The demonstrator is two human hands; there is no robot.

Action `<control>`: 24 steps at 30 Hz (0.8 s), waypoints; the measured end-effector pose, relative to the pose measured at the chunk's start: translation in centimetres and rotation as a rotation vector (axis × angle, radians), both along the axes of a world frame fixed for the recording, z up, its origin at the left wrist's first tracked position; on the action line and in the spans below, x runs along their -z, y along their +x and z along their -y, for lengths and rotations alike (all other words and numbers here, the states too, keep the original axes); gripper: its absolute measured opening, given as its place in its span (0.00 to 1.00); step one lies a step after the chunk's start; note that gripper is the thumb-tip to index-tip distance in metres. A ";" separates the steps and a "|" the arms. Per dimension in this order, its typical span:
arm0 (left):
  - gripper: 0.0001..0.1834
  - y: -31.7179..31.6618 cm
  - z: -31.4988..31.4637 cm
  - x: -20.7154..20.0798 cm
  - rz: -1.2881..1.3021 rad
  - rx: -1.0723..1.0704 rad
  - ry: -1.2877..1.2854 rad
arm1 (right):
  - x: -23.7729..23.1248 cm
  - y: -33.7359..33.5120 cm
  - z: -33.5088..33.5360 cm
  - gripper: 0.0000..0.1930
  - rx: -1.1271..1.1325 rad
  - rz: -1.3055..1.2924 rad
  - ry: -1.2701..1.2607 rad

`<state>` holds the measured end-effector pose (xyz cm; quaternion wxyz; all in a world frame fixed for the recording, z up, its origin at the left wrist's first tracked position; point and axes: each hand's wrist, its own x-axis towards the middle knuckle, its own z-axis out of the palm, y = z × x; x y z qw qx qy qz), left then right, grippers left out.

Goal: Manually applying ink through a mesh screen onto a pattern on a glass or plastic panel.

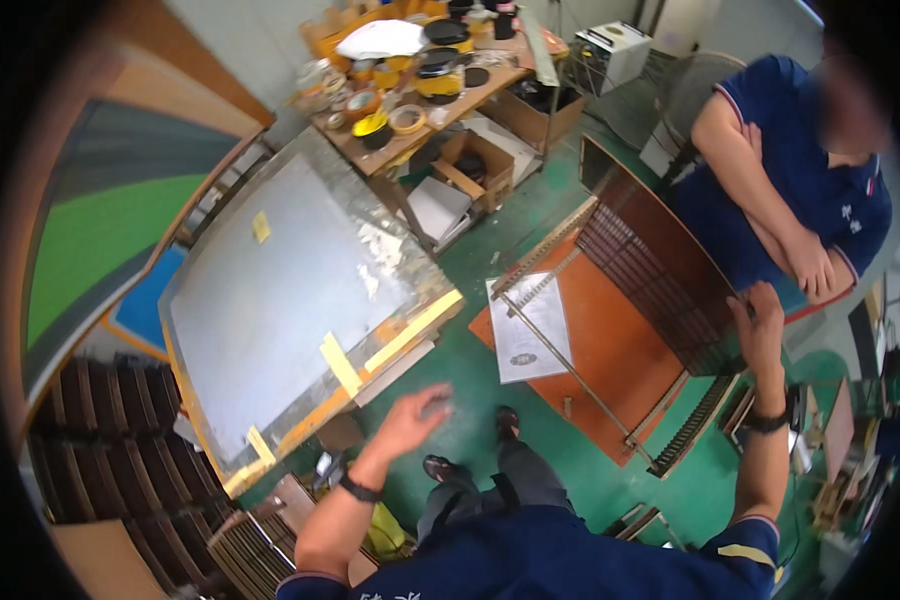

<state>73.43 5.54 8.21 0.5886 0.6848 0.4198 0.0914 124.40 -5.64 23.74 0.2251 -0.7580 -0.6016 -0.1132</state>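
Observation:
My left hand (410, 420) hovers over the green floor, fingers loosely bent and apart, holding nothing. Its nearest neighbour is the front corner of a worktable (270, 290) with a grey-white top and strips of yellow tape. On the right, my right hand (763, 325) is closed at the edge of a dark brown panel (660, 250); its fingertips are partly hidden. The panel stands tilted at the side of a metal rack (580, 370) with slotted rails. Inside the rack lies an orange-brown board (610, 330), and a white printed sheet (530, 330) hangs at its left side.
Another person (770, 180) sits at the far right with arms crossed. Behind stands a cluttered wooden bench (370, 150) with tubs and tape rolls, cardboard boxes (480, 165) below. Dark slatted racks (120, 430) fill the lower left. A large green-and-grey panel (110, 210) leans left.

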 end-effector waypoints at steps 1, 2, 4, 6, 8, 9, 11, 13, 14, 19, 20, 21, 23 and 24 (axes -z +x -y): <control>0.27 0.8 -0.9 -1.0 0.191 -0.079 -0.127 | -2.0 -2.9 0.1 0.08 -0.051 0.075 0.033; 0.29 1.0 -1.7 -2.1 0.339 -0.135 -0.270 | -4.0 -6.5 -0.3 0.07 -0.175 0.133 0.082; 0.35 -0.5 -3.7 -4.4 0.712 -0.226 -0.588 | -6.5 -12.4 -0.6 0.07 -0.401 0.194 0.150; 0.32 -4.1 -5.4 -6.9 1.115 -0.194 -0.868 | -6.9 -17.3 -0.6 0.11 -0.698 0.226 0.220; 0.32 -11.8 -1.8 -5.1 1.214 -0.643 -0.637 | -6.3 -21.5 -0.8 0.18 -0.946 0.289 0.158; 0.32 -12.9 0.0 -8.2 1.176 -0.759 -0.567 | -4.7 -23.0 -1.8 0.20 -1.060 0.311 0.202; 0.33 -19.4 3.0 -9.2 1.227 -0.795 -0.477 | -4.0 -27.1 -4.1 0.21 -1.167 0.350 0.161; 0.32 -25.9 5.1 -7.2 1.254 -0.922 -0.488 | -4.0 -31.4 -5.5 0.21 -1.234 0.327 0.145; 0.32 -27.0 6.3 -8.6 1.264 -0.946 -0.478 | -3.8 -33.4 -6.1 0.19 -1.317 0.385 0.147; 0.27 -33.2 12.6 -11.2 1.041 -1.198 -0.553 | -4.4 -44.2 -6.0 0.13 -1.661 0.471 0.254; 0.27 -34.6 13.3 -11.2 1.044 -1.139 -0.617 | -4.4 -45.5 -6.5 0.13 -1.680 0.476 0.255; 0.28 -35.1 14.7 -11.5 1.047 -1.176 -0.571 | -4.2 -46.7 -7.7 0.13 -1.702 0.482 0.261; 0.28 -37.6 16.5 -8.0 1.179 -1.155 -0.533 | -2.6 -48.9 -11.1 0.19 -1.736 0.452 0.238; 0.28 -38.7 17.1 -5.4 1.229 -1.113 -0.492 | -1.1 -49.4 -13.1 0.20 -1.652 0.475 0.217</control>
